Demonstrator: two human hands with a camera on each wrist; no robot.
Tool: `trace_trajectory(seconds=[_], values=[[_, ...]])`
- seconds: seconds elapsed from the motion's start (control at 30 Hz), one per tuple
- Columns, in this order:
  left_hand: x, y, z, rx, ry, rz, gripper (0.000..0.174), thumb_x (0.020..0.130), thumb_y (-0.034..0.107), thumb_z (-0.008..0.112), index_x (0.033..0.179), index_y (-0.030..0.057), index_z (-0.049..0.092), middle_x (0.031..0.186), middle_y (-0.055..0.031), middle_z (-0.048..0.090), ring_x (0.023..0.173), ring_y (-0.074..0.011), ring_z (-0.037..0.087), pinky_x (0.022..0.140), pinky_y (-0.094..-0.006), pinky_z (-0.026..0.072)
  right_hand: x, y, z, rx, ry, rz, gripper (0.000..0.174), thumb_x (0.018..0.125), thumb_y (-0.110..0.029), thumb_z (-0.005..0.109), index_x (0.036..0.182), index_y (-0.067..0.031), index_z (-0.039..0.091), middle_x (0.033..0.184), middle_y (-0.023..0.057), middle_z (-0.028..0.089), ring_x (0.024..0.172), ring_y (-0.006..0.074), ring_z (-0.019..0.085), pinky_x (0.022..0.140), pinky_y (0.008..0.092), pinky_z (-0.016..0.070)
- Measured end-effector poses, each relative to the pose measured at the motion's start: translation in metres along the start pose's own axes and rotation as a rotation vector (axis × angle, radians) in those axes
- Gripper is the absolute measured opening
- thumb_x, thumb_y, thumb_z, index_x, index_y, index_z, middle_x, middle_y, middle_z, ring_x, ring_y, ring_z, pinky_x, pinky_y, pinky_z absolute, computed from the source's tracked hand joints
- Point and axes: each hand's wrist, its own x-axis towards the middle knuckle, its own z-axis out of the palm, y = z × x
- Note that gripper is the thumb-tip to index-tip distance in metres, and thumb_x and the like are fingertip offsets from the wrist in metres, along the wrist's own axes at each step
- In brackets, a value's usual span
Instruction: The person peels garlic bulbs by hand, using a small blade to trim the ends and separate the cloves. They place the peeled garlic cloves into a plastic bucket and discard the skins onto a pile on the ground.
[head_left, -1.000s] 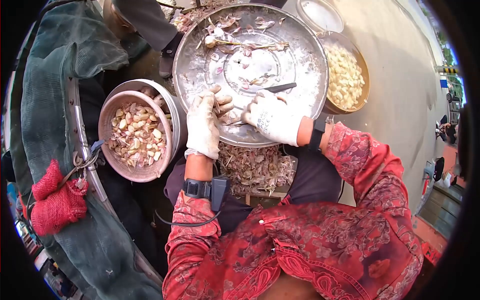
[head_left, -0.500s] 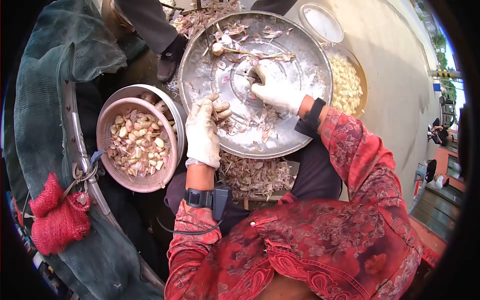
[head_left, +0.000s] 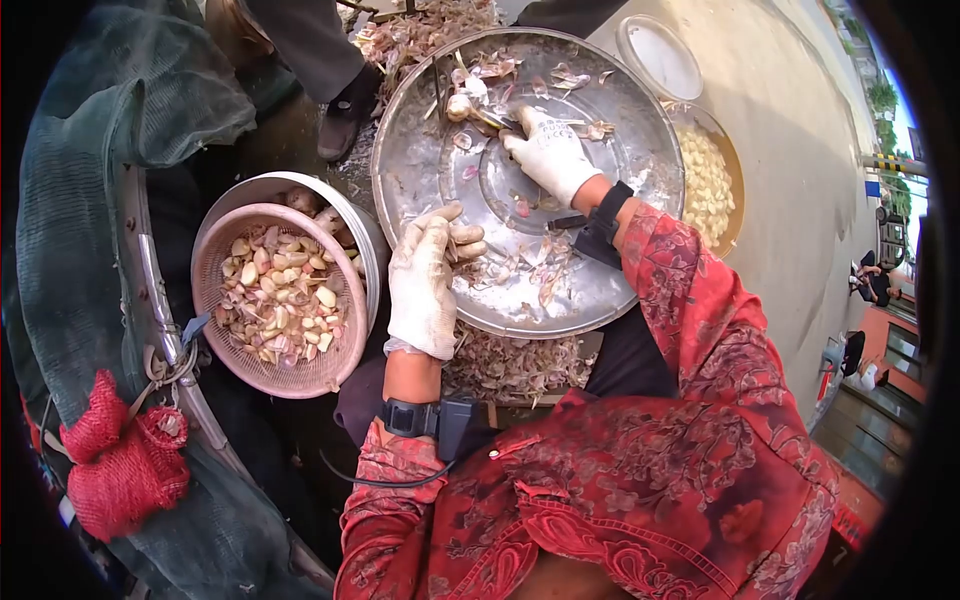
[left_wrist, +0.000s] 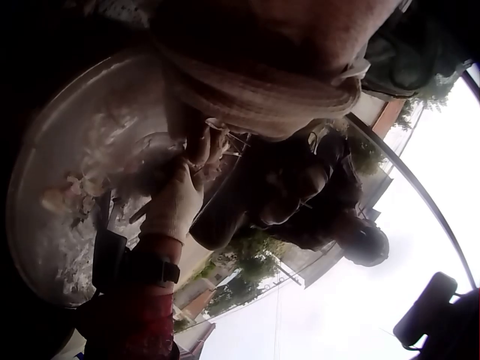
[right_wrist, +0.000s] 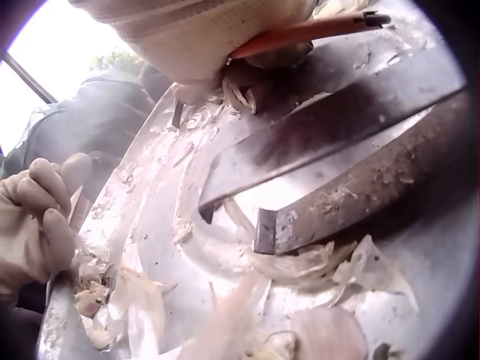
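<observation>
The right hand (head_left: 553, 155), in a white glove, grips the stalk of a garlic bulb (head_left: 459, 107) over the round metal tray (head_left: 400, 160). In the right wrist view its glove (right_wrist: 202, 37) is at the top, with an orange strip (right_wrist: 307, 36) against it. The left hand (head_left: 423, 285), also gloved, is at the tray's left rim, fingers loosely bent. A pale thin piece (right_wrist: 78, 208) shows beside it in the right wrist view; whether it is held is unclear. A dark handle (head_left: 567, 222) shows near the right wrist.
A pink basket (head_left: 213, 310) of garlic cloves sits in a white bucket (head_left: 372, 235) at the left. Peeled cloves fill a bowl (head_left: 737, 180) at the right, beside a round lid (head_left: 660, 57). Loose skins (head_left: 520, 362) lie below the tray.
The right hand has moved away from the left hand, up the tray to the garlic bulb, and has taken hold of its stalk. The left hand has stayed by the rim.
</observation>
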Motion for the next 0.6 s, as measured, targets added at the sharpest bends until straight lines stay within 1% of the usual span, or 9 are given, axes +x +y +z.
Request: trace_trajectory(seconds=[0.13, 0.17, 0.23, 0.27, 0.37, 0.4, 0.47, 0.5, 0.6], values=[[0.002, 0.0, 0.0, -0.002, 0.002, 0.013, 0.033, 0.101, 0.024, 0.045, 0.12, -0.0015, 0.054, 0.09, -0.0096, 0.066, 0.078, -0.0143, 0.064, 0.073, -0.0261, 0.0514, -0.003, -0.006, -0.007, -0.087, -0.126, -0.003, 0.036, 0.085, -0.031, 0.057, 0.103, 0.0002, 0.059, 0.106, 0.0249, 0.061, 0.104, 0.0378, 0.058, 0.088, 0.0428, 0.0451], [0.002, -0.001, -0.001, -0.003, 0.001, 0.021, 0.032, 0.101, 0.023, 0.045, 0.119, -0.0018, 0.054, 0.09, -0.0098, 0.067, 0.078, -0.0142, 0.064, 0.073, -0.026, 0.0511, -0.003, 0.005, 0.0, -0.138, -0.09, -0.094, 0.033, 0.084, -0.029, 0.055, 0.099, 0.0007, 0.06, 0.098, 0.0231, 0.063, 0.093, 0.0362, 0.063, 0.082, 0.0417, 0.0487], [0.001, -0.004, -0.002, -0.003, 0.009, 0.033, 0.031, 0.1, 0.022, 0.045, 0.119, -0.0016, 0.055, 0.09, -0.0099, 0.067, 0.078, -0.0139, 0.064, 0.074, -0.0262, 0.0509, -0.022, -0.017, -0.02, 0.11, -0.315, 0.12, 0.029, 0.084, -0.025, 0.055, 0.095, 0.0018, 0.06, 0.084, 0.0201, 0.064, 0.078, 0.0296, 0.067, 0.07, 0.0388, 0.0518], [0.002, -0.005, -0.002, -0.005, 0.016, 0.039, 0.031, 0.1, 0.022, 0.046, 0.118, -0.0012, 0.055, 0.09, -0.0099, 0.067, 0.078, -0.0137, 0.064, 0.073, -0.0265, 0.051, -0.026, -0.004, -0.011, 0.322, -0.324, 0.088, 0.024, 0.084, -0.022, 0.056, 0.091, 0.0004, 0.061, 0.069, 0.0097, 0.061, 0.058, 0.0181, 0.062, 0.055, 0.0315, 0.0492], [-0.003, -0.01, 0.002, 0.085, 0.06, 0.07, 0.035, 0.099, 0.02, 0.047, 0.125, -0.0032, 0.049, 0.102, -0.0119, 0.064, 0.088, -0.0172, 0.063, 0.084, -0.0288, 0.0498, -0.055, -0.016, -0.029, 0.703, -0.493, 0.211, 0.022, 0.085, -0.022, 0.061, 0.088, -0.0007, 0.059, 0.068, 0.0, 0.055, 0.059, 0.0083, 0.055, 0.052, 0.0219, 0.0412], [-0.002, -0.012, 0.003, 0.193, 0.053, 0.086, 0.038, 0.098, 0.018, 0.047, 0.131, -0.0011, 0.046, 0.115, -0.0135, 0.059, 0.095, -0.0174, 0.062, 0.087, -0.0299, 0.0492, -0.06, -0.018, -0.029, 0.726, -0.492, 0.133, 0.022, 0.085, -0.025, 0.063, 0.087, -0.0029, 0.058, 0.066, -0.0034, 0.053, 0.054, 0.0062, 0.047, 0.05, 0.0199, 0.0373], [-0.001, -0.021, 0.003, 0.362, 0.003, 0.192, 0.045, 0.096, 0.014, 0.049, 0.138, 0.0025, 0.041, 0.129, -0.0165, 0.052, 0.105, -0.0186, 0.058, 0.092, -0.0303, 0.0471, -0.077, -0.019, -0.044, 0.656, -0.569, 0.204, 0.023, 0.085, -0.026, 0.064, 0.087, -0.0039, 0.059, 0.067, -0.0039, 0.054, 0.052, 0.0036, 0.045, 0.048, 0.0195, 0.0363], [-0.008, -0.013, 0.009, 0.371, -0.044, 0.119, 0.056, 0.091, 0.007, 0.051, 0.145, 0.0078, 0.034, 0.143, -0.0149, 0.04, 0.115, -0.0198, 0.051, 0.096, -0.0303, 0.0449, -0.087, -0.023, -0.05, 0.66, -0.593, 0.255, 0.023, 0.086, -0.028, 0.066, 0.086, -0.0058, 0.059, 0.066, -0.0054, 0.053, 0.05, 0.0011, 0.044, 0.045, 0.0178, 0.0336], [-0.007, -0.027, 0.007, 0.67, -0.195, 0.381, 0.068, 0.088, -0.002, 0.053, 0.149, 0.0126, 0.028, 0.152, -0.0042, 0.028, 0.12, -0.0177, 0.045, 0.098, -0.0302, 0.0436, -0.113, -0.019, -0.056, 0.776, -0.664, 0.263, 0.023, 0.085, -0.03, 0.067, 0.089, -0.0078, 0.061, 0.061, -0.007, 0.052, 0.048, -0.0005, 0.043, 0.043, 0.0158, 0.0314]])
